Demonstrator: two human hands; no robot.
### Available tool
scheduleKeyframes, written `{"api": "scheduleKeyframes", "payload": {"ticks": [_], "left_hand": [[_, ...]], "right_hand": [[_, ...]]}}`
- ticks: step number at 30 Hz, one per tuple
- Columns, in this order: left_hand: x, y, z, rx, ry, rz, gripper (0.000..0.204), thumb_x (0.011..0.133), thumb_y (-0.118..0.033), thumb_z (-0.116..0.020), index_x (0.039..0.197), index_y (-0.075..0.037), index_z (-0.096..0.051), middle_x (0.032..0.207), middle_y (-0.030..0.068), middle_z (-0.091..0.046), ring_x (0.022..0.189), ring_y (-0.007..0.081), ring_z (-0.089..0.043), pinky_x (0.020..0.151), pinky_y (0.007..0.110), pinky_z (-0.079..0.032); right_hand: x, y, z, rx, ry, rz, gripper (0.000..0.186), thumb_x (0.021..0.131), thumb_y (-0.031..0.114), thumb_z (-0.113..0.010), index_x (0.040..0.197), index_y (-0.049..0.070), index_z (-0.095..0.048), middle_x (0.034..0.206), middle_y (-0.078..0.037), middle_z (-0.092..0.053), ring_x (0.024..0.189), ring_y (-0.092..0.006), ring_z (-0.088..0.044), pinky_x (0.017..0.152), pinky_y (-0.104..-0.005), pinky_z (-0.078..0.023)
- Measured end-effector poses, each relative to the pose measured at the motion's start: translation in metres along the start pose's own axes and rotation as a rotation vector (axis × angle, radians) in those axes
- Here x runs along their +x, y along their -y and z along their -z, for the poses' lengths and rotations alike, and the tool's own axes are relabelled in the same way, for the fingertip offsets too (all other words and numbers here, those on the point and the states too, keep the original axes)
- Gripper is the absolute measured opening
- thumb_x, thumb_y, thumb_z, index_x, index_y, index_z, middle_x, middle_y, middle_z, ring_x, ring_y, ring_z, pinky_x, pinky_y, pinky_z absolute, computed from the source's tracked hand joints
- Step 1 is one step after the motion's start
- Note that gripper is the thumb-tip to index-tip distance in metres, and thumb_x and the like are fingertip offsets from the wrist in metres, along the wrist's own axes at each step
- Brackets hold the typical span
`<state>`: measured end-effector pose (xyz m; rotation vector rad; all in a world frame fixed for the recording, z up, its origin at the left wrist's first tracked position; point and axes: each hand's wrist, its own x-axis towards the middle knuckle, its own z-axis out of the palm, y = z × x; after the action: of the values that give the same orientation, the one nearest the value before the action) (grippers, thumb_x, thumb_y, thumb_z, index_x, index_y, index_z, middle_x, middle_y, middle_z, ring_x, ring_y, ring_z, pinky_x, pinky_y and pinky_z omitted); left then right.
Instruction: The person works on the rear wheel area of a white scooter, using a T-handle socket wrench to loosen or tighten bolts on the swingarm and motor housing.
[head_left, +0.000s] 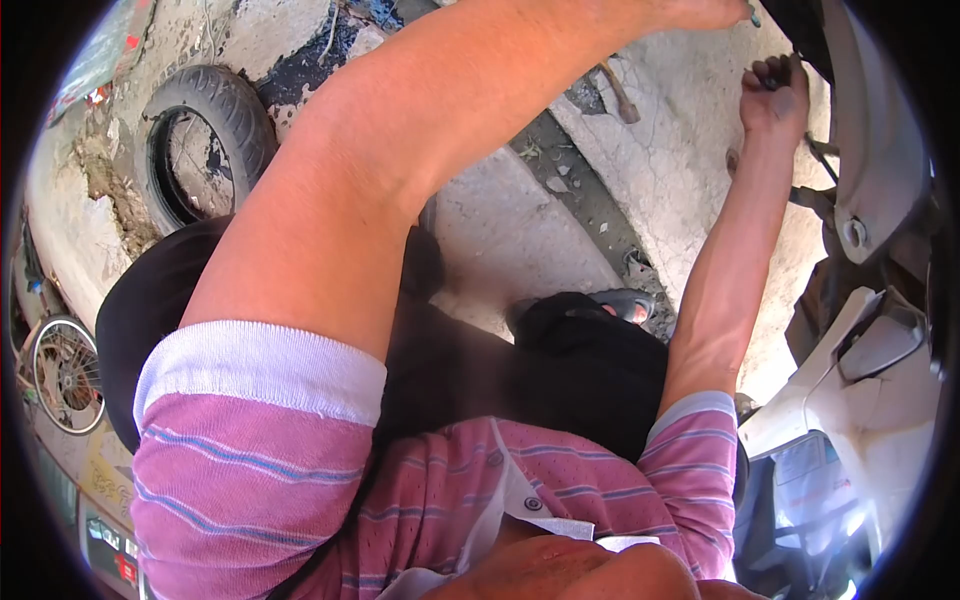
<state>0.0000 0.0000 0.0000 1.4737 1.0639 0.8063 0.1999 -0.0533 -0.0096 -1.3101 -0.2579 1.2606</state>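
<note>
My left arm reaches across to the upper right, where my left hand [715,12] is cut by the top edge. Its fingers are mostly out of sight; a small teal bit shows at their tip. Below it, my right hand [776,95] is raised with its palm toward me and its darkened fingers curled in. Whatever those fingers hold, if anything, is hidden. Both hands are close to a dark rounded part [802,30] of a scooter-like vehicle, whose grey panel [875,140] hangs just right of my right hand.
A loose black tyre [245,125] lies on the cracked concrete at the left. Farther left stands a spoked wheel [70,375]. A rusty tool-like piece [620,95] lies on the ground ahead. White body panels [860,410] are at the right. My sandalled foot [630,305] rests below.
</note>
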Motion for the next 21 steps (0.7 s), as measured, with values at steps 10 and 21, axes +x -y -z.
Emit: {"api": "scheduleKeyframes", "payload": {"ticks": [10,21], "left_hand": [[-0.001,-0.058,0.000,-0.653,-0.168,0.152,0.016,0.084,-0.015,-0.073,0.093,-0.004,-0.065,0.079,0.0119,-0.068,0.059,0.0205,-0.065,0.051,0.035,-0.050],[-0.005,-0.063,0.007,-0.689,-0.175,0.215,0.020,0.082,-0.015,-0.073,0.095,-0.003,-0.063,0.078,0.0105,-0.068,0.063,0.0184,-0.065,0.052,0.031,-0.051]], "right_hand": [[-0.029,0.018,-0.052,-0.257,-0.142,0.420,0.013,0.091,0.006,-0.063,0.104,0.003,-0.061,0.089,-0.006,-0.062,0.067,-0.0152,-0.054,0.055,-0.0282,-0.040],[-0.011,0.020,-0.074,-0.324,0.013,0.601,0.021,0.095,0.001,-0.056,0.115,0.001,-0.063,0.097,-0.008,-0.069,0.060,-0.0075,-0.046,0.050,-0.0196,-0.032]]}}
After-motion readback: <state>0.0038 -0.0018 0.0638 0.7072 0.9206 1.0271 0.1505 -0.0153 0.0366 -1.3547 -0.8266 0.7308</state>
